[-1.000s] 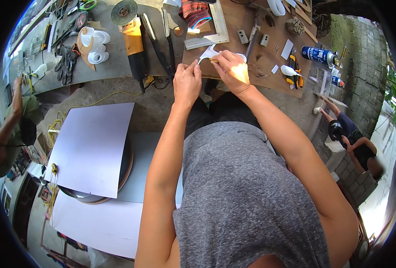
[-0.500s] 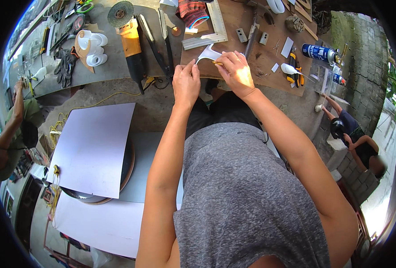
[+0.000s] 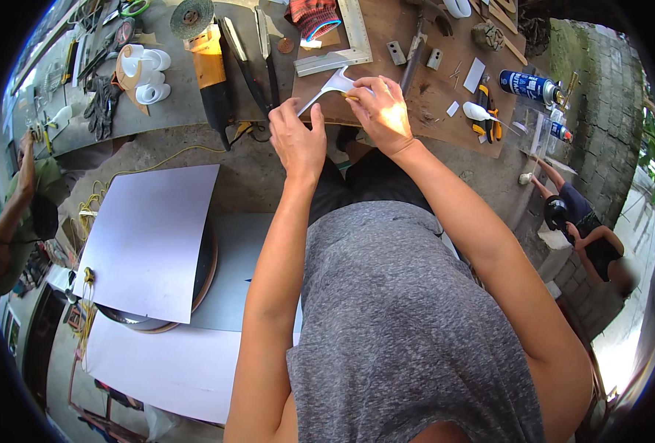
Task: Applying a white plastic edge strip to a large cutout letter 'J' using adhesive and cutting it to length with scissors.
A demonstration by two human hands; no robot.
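A thin, curved white piece (image 3: pixel 335 83) with a forked far end, like cut plastic, is held above the near edge of the workbench. My right hand (image 3: pixel 383 112) pinches it near the fork. A small yellowish thing (image 3: pixel 351 97) also shows at those fingertips, too small to name. My left hand (image 3: pixel 296 140) is at the long narrow end of the piece. Its thumb and fingers are spread, with that end between them; whether they touch it I cannot tell.
On the bench lie an orange-and-black angle grinder (image 3: pixel 211 74), a metal square (image 3: pixel 358 46), pliers (image 3: pixel 484 111), a blue gas canister (image 3: pixel 523 85) and white pipe pieces (image 3: pixel 152 77). A large pale sheet (image 3: pixel 150 236) stands behind at left. Other people are at both sides.
My left thumb and fingers have parted from their pinch, and that hand has shifted slightly left. The white piece has moved a little left and tilted, still in my right hand.
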